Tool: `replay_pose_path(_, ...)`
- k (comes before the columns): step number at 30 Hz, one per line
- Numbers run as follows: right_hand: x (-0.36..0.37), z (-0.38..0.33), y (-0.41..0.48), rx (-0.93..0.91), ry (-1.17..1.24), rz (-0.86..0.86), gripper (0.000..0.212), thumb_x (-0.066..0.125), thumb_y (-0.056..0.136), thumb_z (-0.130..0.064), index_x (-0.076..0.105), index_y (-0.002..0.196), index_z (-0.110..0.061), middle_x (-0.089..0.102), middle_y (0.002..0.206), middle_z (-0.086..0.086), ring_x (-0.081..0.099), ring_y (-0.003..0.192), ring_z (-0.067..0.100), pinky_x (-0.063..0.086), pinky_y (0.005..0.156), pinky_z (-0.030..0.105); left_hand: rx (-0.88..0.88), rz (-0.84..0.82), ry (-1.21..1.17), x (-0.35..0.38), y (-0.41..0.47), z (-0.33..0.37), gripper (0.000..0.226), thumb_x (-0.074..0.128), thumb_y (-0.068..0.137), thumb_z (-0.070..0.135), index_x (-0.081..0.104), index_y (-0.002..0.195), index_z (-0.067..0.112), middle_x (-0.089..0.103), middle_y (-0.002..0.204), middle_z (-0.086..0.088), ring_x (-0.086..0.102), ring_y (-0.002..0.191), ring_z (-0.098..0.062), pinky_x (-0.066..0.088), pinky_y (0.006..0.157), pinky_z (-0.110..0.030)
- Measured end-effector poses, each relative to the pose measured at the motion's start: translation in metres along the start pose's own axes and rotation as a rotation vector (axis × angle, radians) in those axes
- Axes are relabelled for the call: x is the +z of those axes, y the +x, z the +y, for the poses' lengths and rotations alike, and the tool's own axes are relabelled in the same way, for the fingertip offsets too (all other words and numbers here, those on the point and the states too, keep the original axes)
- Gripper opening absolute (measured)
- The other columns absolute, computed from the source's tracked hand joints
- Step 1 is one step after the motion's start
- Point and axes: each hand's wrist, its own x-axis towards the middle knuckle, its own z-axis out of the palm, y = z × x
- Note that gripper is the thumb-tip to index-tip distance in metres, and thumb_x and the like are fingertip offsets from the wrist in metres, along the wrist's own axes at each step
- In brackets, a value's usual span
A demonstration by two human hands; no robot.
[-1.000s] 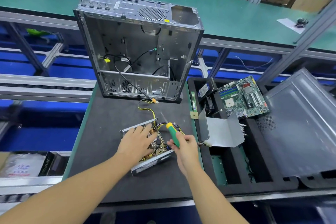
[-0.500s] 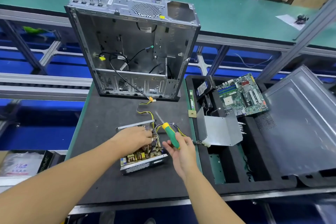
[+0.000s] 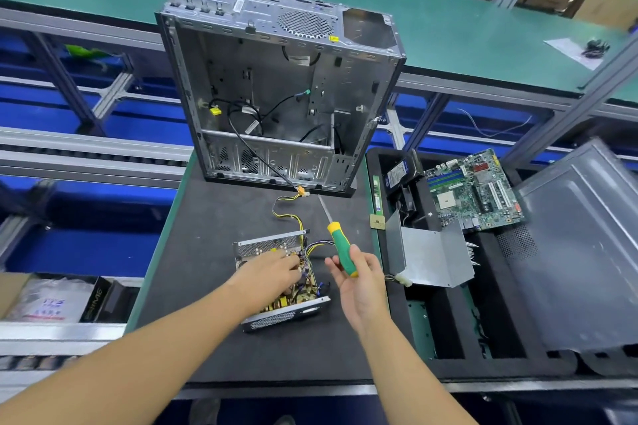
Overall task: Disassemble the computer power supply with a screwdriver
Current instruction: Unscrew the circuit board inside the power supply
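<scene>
Head view: the opened power supply (image 3: 276,318) lies on the dark mat (image 3: 214,252). The left hand (image 3: 272,269) rests on its circuit board, fingers bent among the parts; whether they pinch anything I cannot tell. The right hand (image 3: 359,283), just beside it at 3 o'clock, loosely holds the screwdriver (image 3: 340,247), whose shaft points to 11 o'clock, away from the board.

On the tabletop (image 3: 214,217), power supply (image 3: 276,312) sat near the front. Behind it stood the computer case (image 3: 276,97), wires (image 3: 281,214) running between them. Just right of the supply was the screwdriver (image 3: 341,252). Further right lay a tray (image 3: 448,338): motherboard (image 3: 473,190) at its back, metal cover (image 3: 431,252) in front of that, side panel (image 3: 580,245) leaning over its right end.
</scene>
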Motion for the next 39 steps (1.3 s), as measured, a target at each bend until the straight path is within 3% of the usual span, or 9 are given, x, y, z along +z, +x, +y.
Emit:
replay_pose_path(4,-0.004,0.004,0.001,0.036,0.001,-0.007,0.003,0.056,0.098,-0.005,0.054,0.1,-0.003,0.056,0.106,0.02,0.068,0.081,0.031,0.057,0.084,0.046,-0.024,0.128,-0.114,0.003,-0.01,-0.003,0.033,0.042,0.095,0.044,0.056,0.117,0.023,0.054,0.121,0.005,0.053,0.109,-0.02,0.044,0.089,-0.036)
replay_pose_path(8,-0.008,0.015,-0.001,0.099,-0.031,-0.023,0.025,0.053,0.099,-0.003,0.058,0.123,0.0,0.062,0.102,0.02,0.067,0.082,0.028,0.057,0.084,0.046,-0.127,0.348,-0.211,0.003,-0.024,-0.004,0.076,0.048,0.075,0.076,0.055,0.129,0.023,0.048,0.14,-0.001,0.047,0.128,-0.027,0.039,0.104,-0.04)
replay_pose_path(12,-0.006,0.029,-0.006,0.126,-0.057,-0.025,0.021,0.052,0.099,-0.003,0.062,0.118,-0.003,0.062,0.097,0.019,0.066,0.076,0.024,0.058,0.082,0.047,-0.323,-0.035,-0.135,0.011,-0.03,-0.002,0.133,0.035,0.047,0.098,-0.009,0.155,0.033,-0.016,0.164,-0.008,-0.012,0.149,-0.041,0.002,0.115,-0.064)
replay_pose_path(15,-0.008,0.032,-0.008,0.164,-0.014,-0.037,0.024,0.05,0.099,0.0,0.06,0.121,-0.001,0.061,0.097,0.018,0.064,0.077,0.026,0.056,0.086,0.051,-0.332,-0.047,-0.091,0.016,-0.025,-0.006,0.131,0.047,0.05,0.085,-0.022,0.15,0.037,-0.018,0.162,-0.013,-0.004,0.148,-0.04,0.002,0.113,-0.064)
replay_pose_path(22,-0.01,0.031,-0.018,0.256,-0.037,-0.194,0.029,0.043,0.096,0.009,0.056,0.121,0.005,0.061,0.088,0.015,0.063,0.086,0.029,0.052,0.093,0.048,-0.186,-0.066,0.035,0.013,-0.035,-0.049,0.127,0.052,0.042,0.076,-0.007,0.15,0.045,-0.004,0.161,-0.005,0.01,0.144,-0.032,0.011,0.107,-0.059)
replay_pose_path(24,-0.013,0.026,-0.015,0.247,-0.093,-0.191,0.032,0.037,0.091,0.013,0.055,0.116,0.003,0.058,0.088,0.015,0.061,0.085,0.032,0.052,0.083,0.046,-0.211,-0.055,0.025,0.013,-0.035,-0.059,0.127,0.052,0.04,0.077,-0.006,0.149,0.048,-0.001,0.161,-0.005,0.012,0.143,-0.031,0.014,0.106,-0.056)
replay_pose_path(30,-0.035,0.016,-0.008,0.161,-0.626,-0.234,0.019,0.036,0.093,0.005,0.048,0.1,-0.008,0.058,0.08,0.009,0.054,0.066,0.023,0.046,0.063,0.033,-0.234,-0.086,-0.028,0.015,-0.033,-0.076,0.125,0.056,0.044,0.076,-0.014,0.146,0.053,-0.01,0.162,-0.006,-0.004,0.148,-0.031,0.005,0.113,-0.057)
replay_pose_path(35,-0.058,0.015,-0.013,0.141,-1.059,-0.249,0.015,0.052,0.095,-0.033,0.048,0.083,-0.025,0.056,0.067,-0.002,0.049,0.057,0.017,0.041,0.054,0.027,-0.265,-0.095,-0.114,0.017,-0.032,-0.07,0.132,0.045,0.044,0.097,-0.015,0.15,0.048,-0.028,0.161,-0.002,-0.022,0.148,-0.032,-0.004,0.118,-0.058)
replay_pose_path(39,-0.067,0.014,-0.017,-0.004,-1.537,-0.223,0.016,0.046,0.08,-0.039,0.045,0.078,-0.024,0.053,0.07,-0.005,0.045,0.06,0.015,0.039,0.058,0.033,-0.369,0.163,-0.26,0.012,-0.035,-0.05,0.106,0.027,0.067,0.095,0.018,0.155,0.036,-0.009,0.165,0.003,-0.013,0.151,-0.021,0.002,0.121,-0.05)
